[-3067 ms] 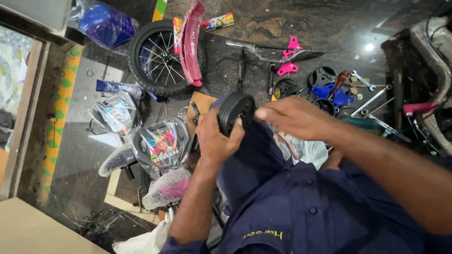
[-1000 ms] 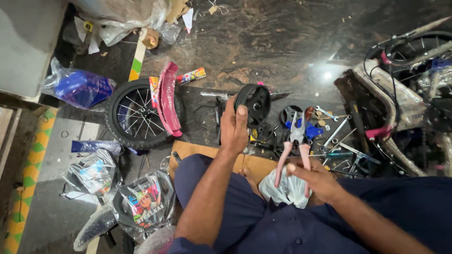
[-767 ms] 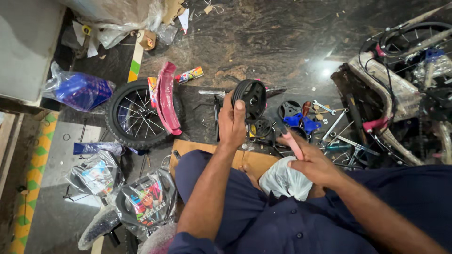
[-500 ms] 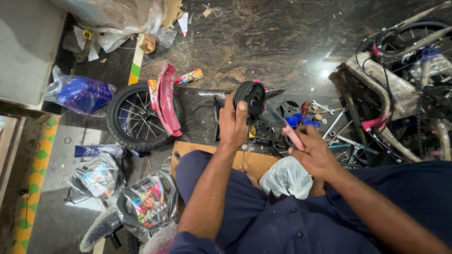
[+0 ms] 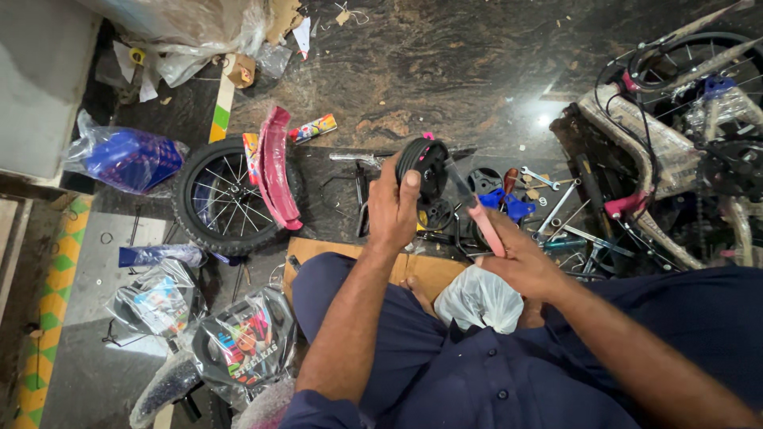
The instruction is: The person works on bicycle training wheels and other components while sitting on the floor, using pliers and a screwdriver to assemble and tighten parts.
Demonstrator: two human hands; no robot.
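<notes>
The right hand (image 5: 520, 258) has lifted its pink-handled tool (image 5: 481, 222) to the small wheel (image 5: 425, 163) gripped by the left hand (image 5: 395, 208), centre frame; fitting under way, tip needs seating.

Dark navy work clothes, top to bottom

The person wears a navy button-up shirt (image 5: 485, 381) with small dark buttons, matching navy trousers (image 5: 358, 310), forearms bare, no gloves on the hands.

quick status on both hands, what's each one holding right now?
Left hand: closed around a small black plastic wheel, held upright.
Right hand: closed on a pink-handled tool, its dark tip angled toward the wheel.
</notes>
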